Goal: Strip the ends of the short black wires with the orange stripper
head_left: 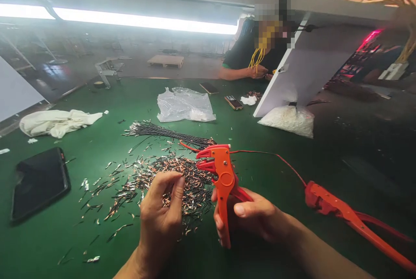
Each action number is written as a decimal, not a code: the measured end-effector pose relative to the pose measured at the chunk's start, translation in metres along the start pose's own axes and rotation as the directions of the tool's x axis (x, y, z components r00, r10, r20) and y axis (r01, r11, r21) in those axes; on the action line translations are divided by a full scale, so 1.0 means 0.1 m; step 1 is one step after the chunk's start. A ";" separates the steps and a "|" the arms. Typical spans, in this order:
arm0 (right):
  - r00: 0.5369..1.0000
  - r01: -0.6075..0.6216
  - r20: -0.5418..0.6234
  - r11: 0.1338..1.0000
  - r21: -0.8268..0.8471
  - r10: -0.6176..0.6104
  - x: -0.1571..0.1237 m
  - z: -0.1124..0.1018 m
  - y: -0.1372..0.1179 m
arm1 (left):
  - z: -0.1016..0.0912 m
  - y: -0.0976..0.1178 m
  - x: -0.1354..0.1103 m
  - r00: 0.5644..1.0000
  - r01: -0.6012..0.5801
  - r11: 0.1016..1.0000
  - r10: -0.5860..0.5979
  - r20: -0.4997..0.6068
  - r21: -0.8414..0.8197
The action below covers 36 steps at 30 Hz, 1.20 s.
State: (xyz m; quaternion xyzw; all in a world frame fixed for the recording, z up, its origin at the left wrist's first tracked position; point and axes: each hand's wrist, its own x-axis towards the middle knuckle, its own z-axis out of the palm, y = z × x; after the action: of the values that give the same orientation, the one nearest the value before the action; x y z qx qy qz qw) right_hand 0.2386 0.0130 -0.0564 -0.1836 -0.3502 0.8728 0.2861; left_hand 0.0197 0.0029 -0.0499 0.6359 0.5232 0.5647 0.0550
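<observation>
My right hand (250, 218) grips the handles of an orange wire stripper (221, 175), held upright with its jaws pointing left. My left hand (162, 214) is curled in a pinch just left of the tool, fingertips together over a heap of short black wire pieces with copper ends (169, 179); what it pinches is too small to make out. A bundle of long black wires (162, 132) lies behind the heap on the green table (42, 240). A red wire (269, 154) runs from the stripper's jaws to the right.
A second orange tool (344, 214) lies at the right. A dark phone (39, 181) and white cloth (55, 122) lie at the left. Clear plastic bags (185, 105), a bag of white parts (287, 119), phones (233, 102) and a white board (305, 71) stand farther back. Another person (256, 53) handles yellow wires.
</observation>
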 end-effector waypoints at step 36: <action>0.987 0.144 -0.058 0.986 -0.088 -0.149 0.01 0.13 0.05 | -0.16 0.38 0.03 0.915 -0.388 0.889 0.339 0.220 0.244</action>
State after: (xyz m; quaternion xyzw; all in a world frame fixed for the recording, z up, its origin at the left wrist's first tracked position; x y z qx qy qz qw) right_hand 0.2292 0.0040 -0.0510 -0.1972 -0.3893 0.8277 0.3528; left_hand 0.0301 -0.0202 -0.0171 0.7701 0.4630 0.4277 -0.0983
